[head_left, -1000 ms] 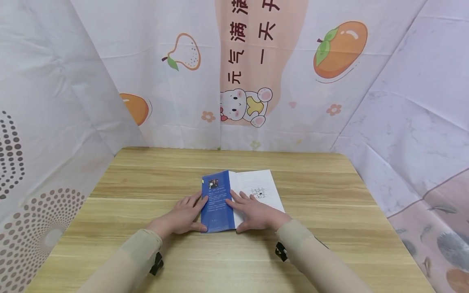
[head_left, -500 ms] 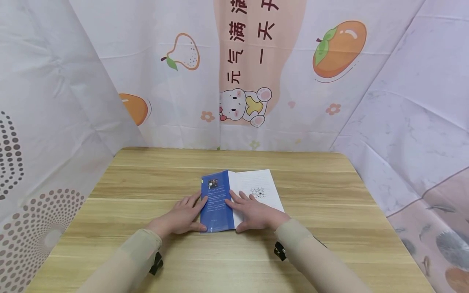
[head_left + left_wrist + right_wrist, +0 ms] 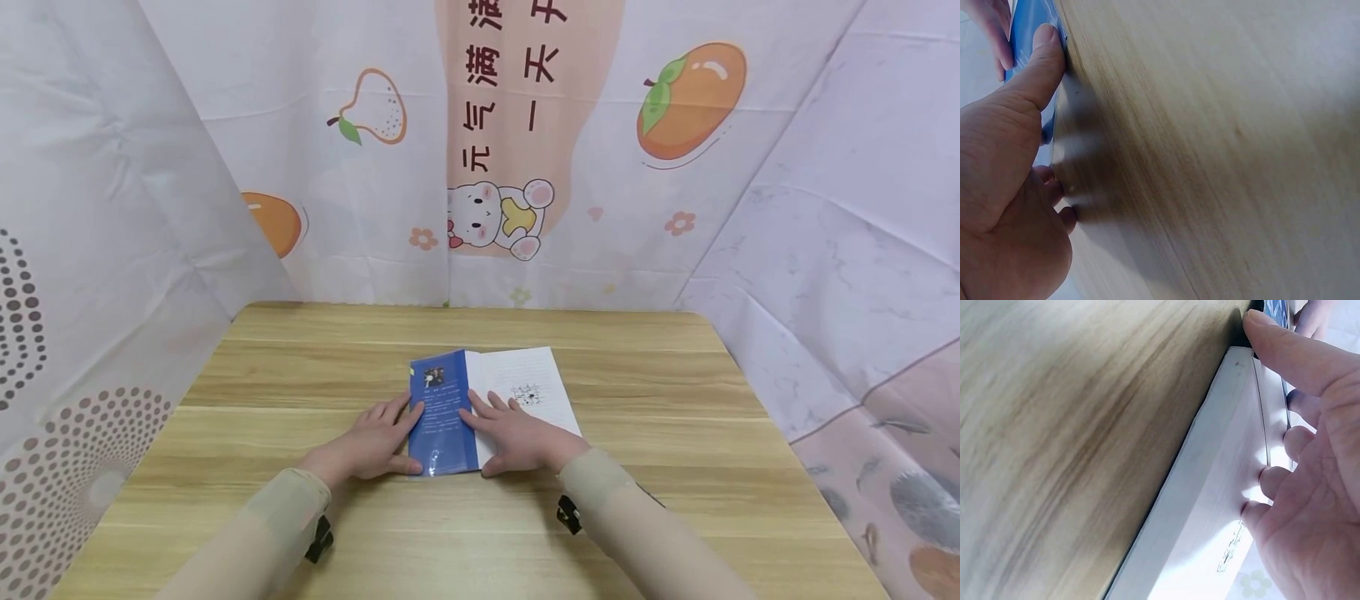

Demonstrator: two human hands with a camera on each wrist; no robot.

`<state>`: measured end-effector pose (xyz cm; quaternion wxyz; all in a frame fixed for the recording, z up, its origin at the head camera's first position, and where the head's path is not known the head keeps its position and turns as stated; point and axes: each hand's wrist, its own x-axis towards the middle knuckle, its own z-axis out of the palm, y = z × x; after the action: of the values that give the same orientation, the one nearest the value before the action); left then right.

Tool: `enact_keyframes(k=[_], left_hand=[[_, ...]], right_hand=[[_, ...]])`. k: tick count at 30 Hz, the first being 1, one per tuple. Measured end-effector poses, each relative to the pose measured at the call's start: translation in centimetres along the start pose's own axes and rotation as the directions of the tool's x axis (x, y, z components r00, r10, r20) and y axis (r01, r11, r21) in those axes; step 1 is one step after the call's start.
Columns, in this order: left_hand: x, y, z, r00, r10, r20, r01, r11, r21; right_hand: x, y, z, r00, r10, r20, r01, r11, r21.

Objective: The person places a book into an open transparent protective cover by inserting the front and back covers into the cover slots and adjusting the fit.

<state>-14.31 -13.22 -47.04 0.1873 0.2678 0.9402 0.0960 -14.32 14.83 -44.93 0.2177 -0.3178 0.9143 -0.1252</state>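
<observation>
A book lies open on the wooden table in the head view, with its blue cover flap [image 3: 444, 437] on the left and a white printed page [image 3: 528, 379] with a small drawing on the right. My left hand [image 3: 369, 443] rests along the flap's left edge, its thumb lying on the blue surface, as the left wrist view also shows. My right hand [image 3: 521, 442] spreads over the page, fingertips touching near the fold between flap and page. In the right wrist view, the thick block of pages [image 3: 1210, 444] shows beneath those fingers.
The wooden table [image 3: 315, 350] extends on all sides of the book. Behind it hangs a printed curtain [image 3: 315, 167] with fruit drawings and lettering; more cloth hangs on the left and right. A black strap piece [image 3: 320, 540] sits at the left wrist, another [image 3: 569, 514] at the right.
</observation>
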Motion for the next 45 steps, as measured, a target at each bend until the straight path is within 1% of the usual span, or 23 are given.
enact_keyframes(k=[11,18,20,23,31,40,45], left_hand=[[0.1,0.4,-0.1,1.0,-0.004,-0.017,0.004,1.0,0.002],[0.1,1.1,-0.8,1.0,0.007,-0.027,-0.008,0.999,-0.033],[0.2,1.3,-0.9,1.0,0.007,-0.025,-0.008,0.999,-0.031],[0.4,1.6,-0.9,1.0,0.007,-0.024,-0.007,1.0,-0.001],[0.9,2.8,-0.9,0.997,0.063,-0.041,-0.06,0.997,0.054],[1.1,4.8,-0.9,0.985,0.161,-0.064,-0.16,0.987,0.021],[1.4,5.6,-0.6,0.978,0.2,-0.065,-0.198,0.979,0.041]], right_hand=[[0.2,0.3,0.2,1.0,0.016,0.01,-0.016,1.0,-0.026],[0.3,0.2,0.1,1.0,0.02,0.005,-0.02,1.0,-0.013],[0.3,0.1,0.1,1.0,0.021,0.007,-0.021,1.0,-0.012],[0.3,0.1,0.1,1.0,0.026,0.012,-0.026,1.0,-0.013],[0.2,0.3,0.1,1.0,0.021,0.005,-0.021,1.0,-0.001],[0.2,0.5,-0.1,1.0,0.008,-0.005,-0.008,1.0,0.017],[0.2,0.4,-0.2,1.0,0.009,-0.01,-0.008,1.0,0.03]])
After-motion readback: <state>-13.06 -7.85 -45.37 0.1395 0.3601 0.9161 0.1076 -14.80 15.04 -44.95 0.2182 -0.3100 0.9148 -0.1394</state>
